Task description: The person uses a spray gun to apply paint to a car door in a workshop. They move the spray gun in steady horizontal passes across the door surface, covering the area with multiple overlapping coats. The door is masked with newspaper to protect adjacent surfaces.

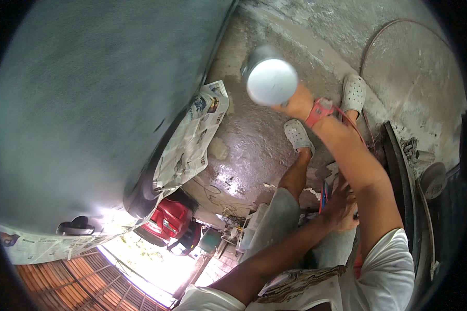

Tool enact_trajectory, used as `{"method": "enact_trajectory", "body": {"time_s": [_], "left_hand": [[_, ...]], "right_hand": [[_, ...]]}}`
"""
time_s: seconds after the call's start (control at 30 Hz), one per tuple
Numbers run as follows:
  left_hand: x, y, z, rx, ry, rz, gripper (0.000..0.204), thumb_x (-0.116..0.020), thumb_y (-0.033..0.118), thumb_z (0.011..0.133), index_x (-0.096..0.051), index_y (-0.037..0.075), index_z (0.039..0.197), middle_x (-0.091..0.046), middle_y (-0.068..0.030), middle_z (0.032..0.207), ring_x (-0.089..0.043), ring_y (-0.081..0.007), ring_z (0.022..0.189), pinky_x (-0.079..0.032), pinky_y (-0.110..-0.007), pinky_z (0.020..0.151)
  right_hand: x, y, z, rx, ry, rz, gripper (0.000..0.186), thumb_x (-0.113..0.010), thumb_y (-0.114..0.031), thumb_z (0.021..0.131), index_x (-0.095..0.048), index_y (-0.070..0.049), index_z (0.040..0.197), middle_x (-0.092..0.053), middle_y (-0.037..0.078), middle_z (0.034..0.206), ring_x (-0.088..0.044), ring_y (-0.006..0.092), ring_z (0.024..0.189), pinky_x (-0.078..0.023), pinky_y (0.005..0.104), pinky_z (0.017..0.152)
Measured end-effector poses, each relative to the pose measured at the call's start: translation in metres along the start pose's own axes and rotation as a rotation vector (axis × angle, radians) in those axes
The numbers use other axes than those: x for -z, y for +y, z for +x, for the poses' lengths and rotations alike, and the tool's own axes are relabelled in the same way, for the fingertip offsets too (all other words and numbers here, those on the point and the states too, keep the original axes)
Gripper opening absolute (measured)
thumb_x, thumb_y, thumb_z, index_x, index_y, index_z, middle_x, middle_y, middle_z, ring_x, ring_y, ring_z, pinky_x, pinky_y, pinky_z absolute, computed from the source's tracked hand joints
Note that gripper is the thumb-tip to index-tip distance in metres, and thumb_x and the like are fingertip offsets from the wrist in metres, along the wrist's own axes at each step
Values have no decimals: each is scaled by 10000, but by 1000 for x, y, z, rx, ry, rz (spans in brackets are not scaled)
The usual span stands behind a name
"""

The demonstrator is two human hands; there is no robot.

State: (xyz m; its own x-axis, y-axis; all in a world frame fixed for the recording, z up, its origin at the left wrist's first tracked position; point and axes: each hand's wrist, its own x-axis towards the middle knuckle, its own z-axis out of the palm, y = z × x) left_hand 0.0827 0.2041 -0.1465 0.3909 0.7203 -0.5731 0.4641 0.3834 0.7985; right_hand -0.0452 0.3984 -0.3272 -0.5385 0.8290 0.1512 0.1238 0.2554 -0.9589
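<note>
My right hand (297,102) grips a blurred grey cylindrical tool with a round white top (271,81), held out over the floor; a pink-red band and thin red hose run by its wrist. My left hand (343,205) is low by my leg, beside a blue-and-red object (324,197), its fingers curled on something I cannot make out, partly hidden by my right arm. A large grey-green vehicle panel (104,98) with a handle (75,225) fills the left, its edge lined with newspaper (192,135).
A hose (368,46) curves over the rough concrete floor (233,145) around my sandalled feet. Dark panels and a pedestal-like grey object (433,179) lean at the right. A red vehicle (168,217) and assorted clutter stand at the lower middle, near a bright opening.
</note>
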Motion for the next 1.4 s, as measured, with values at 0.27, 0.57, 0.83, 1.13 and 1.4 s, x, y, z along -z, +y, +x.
{"method": "enact_trajectory", "body": {"time_s": [0.27,0.57,0.83,1.13,1.4], "left_hand": [[-32,-3,-2,142,-15,-32,608,-763,341,814,-617,64,1335,-588,-129,1405,-481,-290,1394,-283,-503,1242],[-42,2,30,254,68,-369,503,-723,350,881,-649,63,1287,-626,-102,1373,-546,-252,1342,-318,-449,1233],[17,48,67,59,-42,77,523,-684,417,923,-640,74,1316,-604,-136,1407,-486,-293,1417,-223,-505,1288],[47,70,4,161,78,301,588,-514,529,1041,-599,112,1447,-579,-129,1497,-462,-341,1452,-272,-504,1256],[192,78,-212,828,299,76,600,-602,548,1000,-634,98,1395,-651,-178,1402,-604,-362,1316,-455,-461,1119]], "right_hand": [[-43,-58,-14,2,-441,160,587,-606,-530,983,-681,25,1159,-714,235,1039,-699,451,922,-569,527,836],[26,3,50,-237,-186,130,564,-609,-510,988,-727,30,1102,-727,280,1040,-708,452,964,-568,513,881],[174,17,129,-397,222,-67,621,-606,-480,1007,-665,81,1267,-674,321,1260,-653,447,1199,-502,469,1027],[316,-191,134,-330,263,-7,689,-459,-520,1074,-516,8,1513,-738,148,1108,-689,207,1038,-531,359,910],[368,-416,185,-313,407,193,642,-463,-496,1086,-521,-29,1524,-710,48,1018,-624,126,890,-474,279,721]]}}
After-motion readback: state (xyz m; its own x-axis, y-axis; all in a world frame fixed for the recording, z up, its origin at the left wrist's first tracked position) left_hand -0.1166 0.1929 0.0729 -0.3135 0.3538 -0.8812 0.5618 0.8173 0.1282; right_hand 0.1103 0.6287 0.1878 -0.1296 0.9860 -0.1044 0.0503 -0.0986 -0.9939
